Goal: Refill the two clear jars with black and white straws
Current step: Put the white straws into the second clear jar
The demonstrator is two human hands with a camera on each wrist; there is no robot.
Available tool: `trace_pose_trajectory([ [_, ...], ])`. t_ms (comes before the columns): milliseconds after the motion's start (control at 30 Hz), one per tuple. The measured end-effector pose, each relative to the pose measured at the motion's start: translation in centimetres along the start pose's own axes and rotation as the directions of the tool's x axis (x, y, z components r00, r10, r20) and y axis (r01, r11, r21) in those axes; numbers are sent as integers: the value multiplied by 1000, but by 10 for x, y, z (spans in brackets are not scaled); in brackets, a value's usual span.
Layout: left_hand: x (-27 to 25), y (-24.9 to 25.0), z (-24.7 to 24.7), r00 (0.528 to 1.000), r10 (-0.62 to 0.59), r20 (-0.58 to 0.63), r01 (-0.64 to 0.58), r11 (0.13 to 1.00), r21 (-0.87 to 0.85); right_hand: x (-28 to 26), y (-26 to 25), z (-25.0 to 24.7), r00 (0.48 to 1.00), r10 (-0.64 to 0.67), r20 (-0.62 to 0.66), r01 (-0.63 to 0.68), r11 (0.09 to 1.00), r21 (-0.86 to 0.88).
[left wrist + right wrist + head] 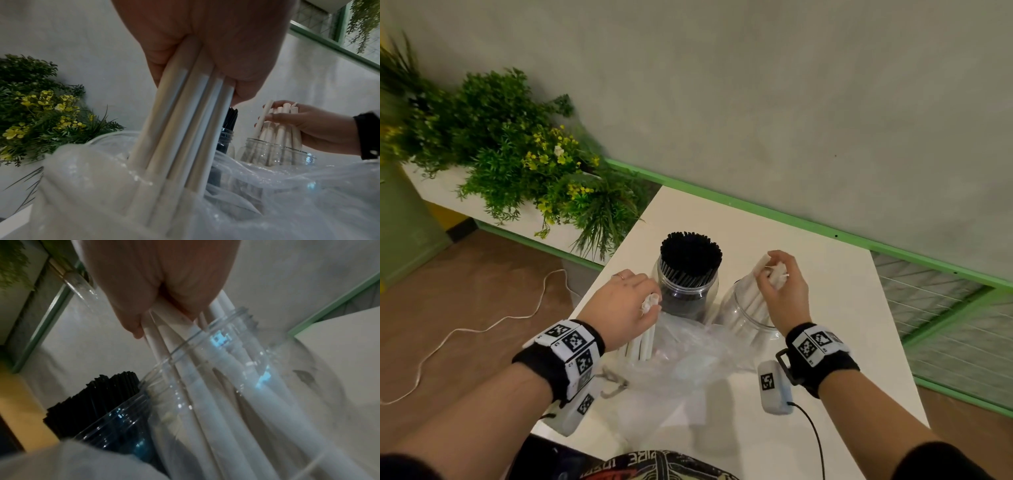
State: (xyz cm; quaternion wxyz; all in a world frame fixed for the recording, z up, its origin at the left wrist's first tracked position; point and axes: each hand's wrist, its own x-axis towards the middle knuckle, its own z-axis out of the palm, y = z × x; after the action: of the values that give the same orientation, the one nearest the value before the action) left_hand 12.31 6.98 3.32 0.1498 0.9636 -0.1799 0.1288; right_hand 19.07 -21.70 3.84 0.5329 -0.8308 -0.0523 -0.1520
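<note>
Centre frame, two clear plastic jars (748,313): your right hand (784,291) grips white paper straws (774,274) inside one; your left hand (625,301) clutches another white bundle (185,129); thin black straws (691,253) pack the other.

Two clear jars: one (688,291) packed with black straws, too many to count, one (743,315) taking white straws. One plastic bag (681,359). Two hands (619,305) (784,291), each gripping several white straws.

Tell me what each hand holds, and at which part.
Left hand: white straws from the plastic bag, near their upper ends. Right hand: another white bunch, near its upper ends.
</note>
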Motion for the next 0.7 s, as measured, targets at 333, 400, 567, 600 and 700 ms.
trace_pose_trajectory([
  [333,1,0,1,999,-33,34,33,999,5,-3,4,-16,941,76,331,-84,996,9],
  [400,1,-1,2,999,-30,28,30,1000,8,-4,5,-18,943,55,327,-34,997,-70],
  [567,2,-2,3,999,-26,23,26,1000,3,-6,7,-18,987,-86,138,120,958,-260],
  [600,2,-2,3,999,-29,27,29,1000,4,-6,8,-19,987,-116,115,145,945,-293],
  [700,3,-2,3,998,-46,38,46,999,6,-7,10,-22,975,-199,96,220,908,-355],
])
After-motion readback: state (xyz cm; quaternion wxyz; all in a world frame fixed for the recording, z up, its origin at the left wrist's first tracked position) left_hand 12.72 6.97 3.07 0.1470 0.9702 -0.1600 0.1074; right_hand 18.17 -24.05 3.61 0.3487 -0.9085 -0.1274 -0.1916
